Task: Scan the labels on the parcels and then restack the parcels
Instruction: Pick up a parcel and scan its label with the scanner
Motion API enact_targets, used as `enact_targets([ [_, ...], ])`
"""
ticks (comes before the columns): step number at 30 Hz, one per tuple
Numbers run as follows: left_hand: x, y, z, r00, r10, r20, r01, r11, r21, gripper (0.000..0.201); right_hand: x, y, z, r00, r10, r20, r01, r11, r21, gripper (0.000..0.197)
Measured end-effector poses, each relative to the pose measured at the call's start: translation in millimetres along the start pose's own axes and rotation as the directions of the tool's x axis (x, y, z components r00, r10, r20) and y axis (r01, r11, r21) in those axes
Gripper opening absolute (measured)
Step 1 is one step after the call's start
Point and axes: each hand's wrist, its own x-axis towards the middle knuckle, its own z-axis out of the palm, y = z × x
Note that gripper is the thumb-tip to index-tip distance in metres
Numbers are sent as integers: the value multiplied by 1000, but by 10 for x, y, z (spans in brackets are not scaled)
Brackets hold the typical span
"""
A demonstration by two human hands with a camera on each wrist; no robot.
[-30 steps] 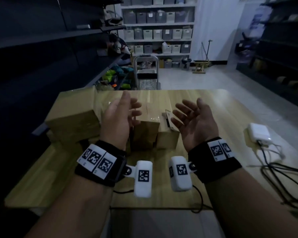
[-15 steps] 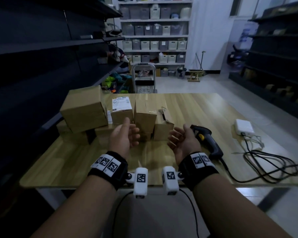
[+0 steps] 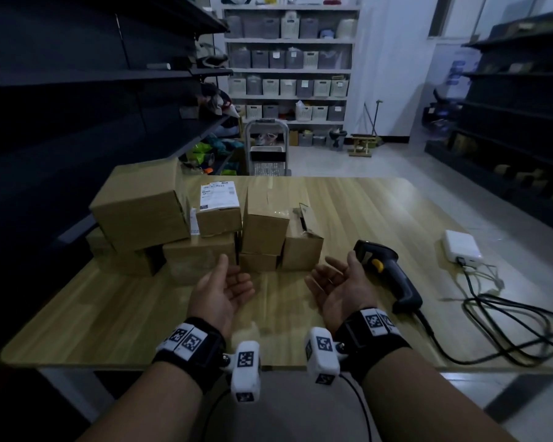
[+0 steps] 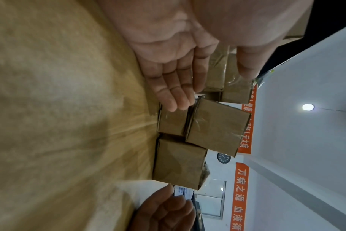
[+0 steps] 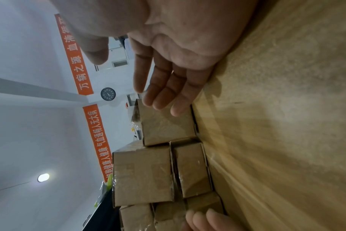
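We hold our left hand (image 3: 222, 290) and right hand (image 3: 337, 287) palms up, fingers relaxed and empty, just before the parcels (image 3: 205, 228) stacked on the surface (image 3: 364, 212). The scanner (image 3: 385, 275) lies beside our right hand, probably for easy reach. Since earlier, both hands moved back from the parcels.

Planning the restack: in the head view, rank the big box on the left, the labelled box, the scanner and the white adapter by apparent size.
1. Big box
2. Scanner, though it lies nearer the camera
3. Labelled box
4. White adapter
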Motion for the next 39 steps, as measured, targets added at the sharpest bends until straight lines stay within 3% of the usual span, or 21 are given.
enact_targets([
  [11, 64, -55, -43, 1000, 7, 21, -10, 992, 126, 13, -50, -38, 23, 999, 43, -1, -43, 999, 23, 51],
  [23, 78, -122, -36, 997, 18, 76, -30, 987, 161, 12, -36, -99, -7, 997, 68, 36, -72, 989, 132, 47],
  [28, -81, -165, 157, 986, -11, 166, -31, 968, 249, 19, -37, -75, -58, 999, 37, 13, -38, 988, 150, 40],
  [33, -207, -198, 611, 971, 43, 235, -126, 928, 350, 26, 134, -233, -24, 997, -81, 9, 81, 996, -39, 46],
  [36, -225, -330, 772, 970, 31, 241, -114, 933, 342, 31, 216, -280, -86, 997, -74, 32, 74, 997, -22, 52],
  [39, -241, -426, 760, 972, 45, 229, -127, 926, 356, 53, 217, -299, -125, 995, -48, 90, 46, 998, 34, 61],
])
